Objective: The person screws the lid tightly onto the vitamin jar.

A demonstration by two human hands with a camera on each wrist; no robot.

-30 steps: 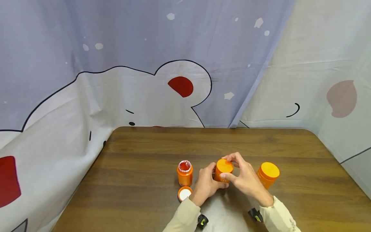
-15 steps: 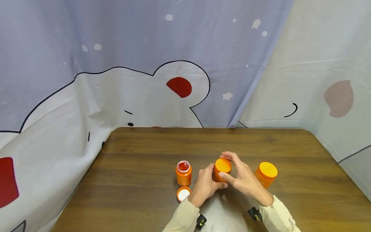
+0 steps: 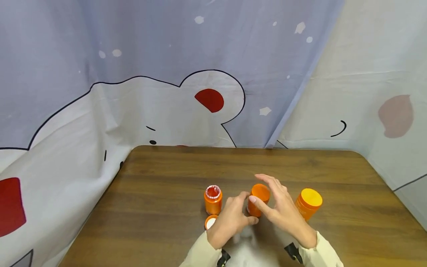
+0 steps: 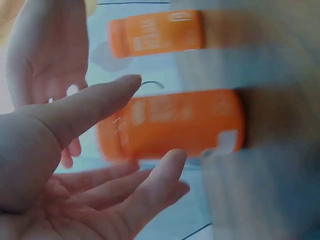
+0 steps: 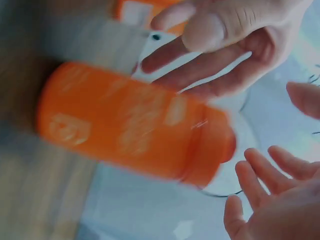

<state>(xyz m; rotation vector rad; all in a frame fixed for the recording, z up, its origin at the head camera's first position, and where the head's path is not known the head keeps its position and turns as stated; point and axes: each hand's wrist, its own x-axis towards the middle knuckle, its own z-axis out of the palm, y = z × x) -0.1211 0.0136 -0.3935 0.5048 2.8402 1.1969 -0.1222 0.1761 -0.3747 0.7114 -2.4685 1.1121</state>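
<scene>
An orange bottle with its orange cap on stands on the table between both hands. My left hand curves around its left side, thumb and fingers spread; the left wrist view has the bottle between the parted thumb and fingers. My right hand is spread beside the cap, its fingers just off the top in the right wrist view. To the left stands an uncapped orange bottle with torn silvery foil round its mouth. Its cap lies white side up in front, partly behind my left wrist.
At the right, beyond my right hand, stands another orange bottle with a yellow-orange cap. The brown wooden table reaches back to a printed curtain. A pale glossy patch lies between the forearms.
Both hands have loosened from the middle bottle: the left fingers have spread away from its side and the right fingers have come off the cap. The other bottles have stayed in place.
</scene>
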